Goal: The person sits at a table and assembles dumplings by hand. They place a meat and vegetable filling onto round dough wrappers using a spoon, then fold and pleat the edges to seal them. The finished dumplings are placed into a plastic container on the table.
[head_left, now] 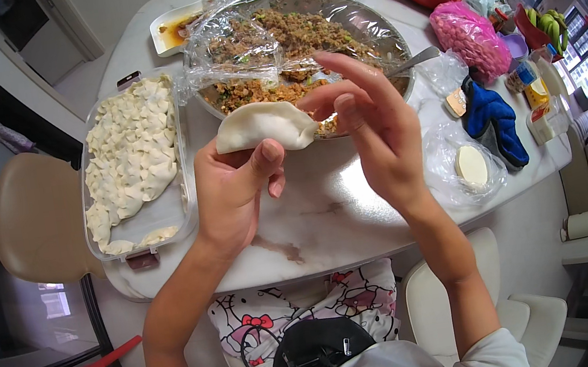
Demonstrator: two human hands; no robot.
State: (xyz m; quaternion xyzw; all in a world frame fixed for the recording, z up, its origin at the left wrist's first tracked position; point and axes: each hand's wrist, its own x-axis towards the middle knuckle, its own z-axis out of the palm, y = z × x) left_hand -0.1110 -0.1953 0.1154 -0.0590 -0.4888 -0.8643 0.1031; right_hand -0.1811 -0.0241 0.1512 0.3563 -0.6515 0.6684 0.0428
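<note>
A white half-moon dumpling (265, 125) rests on the fingers of my left hand (241, 184), with the thumb pressed against its near side. My right hand (376, 129) is beside the dumpling's right end, fingers apart and raised; the tip of one finger is at or close to that end. Behind both hands stands a big metal bowl (399, 35) of minced filling (301, 30), partly covered by clear plastic wrap (232, 48). A spoon handle (413, 62) sticks out over the bowl's right rim. The dumpling hides part of the bowl's near edge.
Left of the bowl, a clear plastic container (190, 187) holds many folded dumplings (133, 147). A small white dish of brown sauce (170, 39) sits behind it. On the right lie a stack of round wrappers (471, 166) in plastic, a blue cloth (496, 119) and a pink bag (469, 39).
</note>
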